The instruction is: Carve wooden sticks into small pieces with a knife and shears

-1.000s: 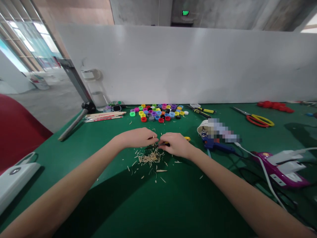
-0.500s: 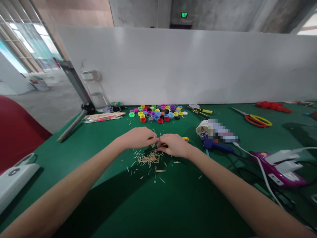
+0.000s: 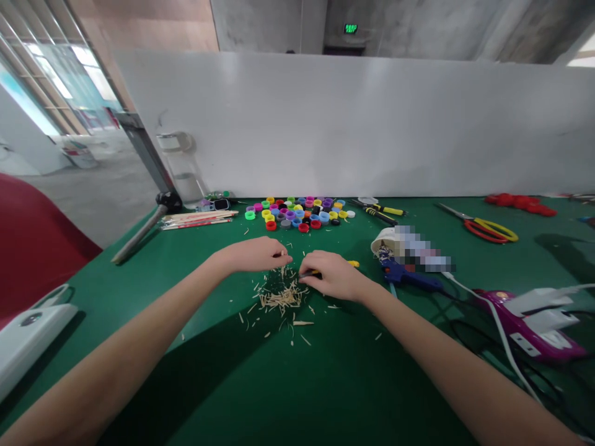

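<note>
My right hand (image 3: 330,274) is closed round a utility knife (image 3: 354,264); its yellow end sticks out behind the hand and its dark front part shows by the fingertips. To the left, my left hand (image 3: 260,254) has its fingers pinched together on what looks like a short wooden stick (image 3: 282,253), mostly hidden by the fingers. A small gap separates the two hands. Below them on the green table lies a loose pile of pale wood slivers (image 3: 282,298), with shavings scattered round it.
Many coloured bottle caps (image 3: 297,215) lie behind my hands. A bundle of wooden sticks (image 3: 199,219) is at the back left. To the right are a paper cup (image 3: 383,239), a blue glue gun (image 3: 411,276), scissors (image 3: 488,229) and a purple power strip (image 3: 530,331) with cables.
My hands have moved slightly apart; before, their fingertips met over the pile, with the knife's dark blade reaching beneath the left fingers. The whole view has shifted a little.
</note>
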Demonstrator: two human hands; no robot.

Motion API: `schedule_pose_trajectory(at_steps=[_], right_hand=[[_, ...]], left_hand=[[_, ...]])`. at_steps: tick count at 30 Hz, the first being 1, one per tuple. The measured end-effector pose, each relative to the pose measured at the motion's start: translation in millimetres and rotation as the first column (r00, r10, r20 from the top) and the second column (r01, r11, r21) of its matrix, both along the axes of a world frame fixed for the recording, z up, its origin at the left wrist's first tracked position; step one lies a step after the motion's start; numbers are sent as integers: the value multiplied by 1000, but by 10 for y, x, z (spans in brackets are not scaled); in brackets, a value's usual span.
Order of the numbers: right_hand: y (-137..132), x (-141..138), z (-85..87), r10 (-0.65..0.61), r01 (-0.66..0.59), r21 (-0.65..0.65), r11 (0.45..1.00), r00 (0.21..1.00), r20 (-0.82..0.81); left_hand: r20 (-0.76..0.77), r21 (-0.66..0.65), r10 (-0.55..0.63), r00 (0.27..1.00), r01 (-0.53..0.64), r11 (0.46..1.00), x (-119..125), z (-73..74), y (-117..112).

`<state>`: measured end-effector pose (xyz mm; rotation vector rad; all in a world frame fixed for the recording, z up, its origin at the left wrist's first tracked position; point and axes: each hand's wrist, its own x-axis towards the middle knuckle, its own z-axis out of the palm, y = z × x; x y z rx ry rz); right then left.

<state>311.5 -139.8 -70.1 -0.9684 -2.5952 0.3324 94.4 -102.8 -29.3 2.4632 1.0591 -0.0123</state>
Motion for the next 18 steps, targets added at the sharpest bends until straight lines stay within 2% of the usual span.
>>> schedule_pose_trajectory(at_steps=[9,13,18], right_hand=[[-9,-45,-58,-62,65,74,995,997,-35],[20,-58,-58,-78,79,71,994,997,-15],[93,-64,-35,-83,82,43,996,996,23]], left_hand=[[4,10,10,1000,-10,1000,18,-9,-18],[-2,-40,-33,999,33,999,17,13,-26],[-33,-28,-73,997,72,997,17,50,-31]])
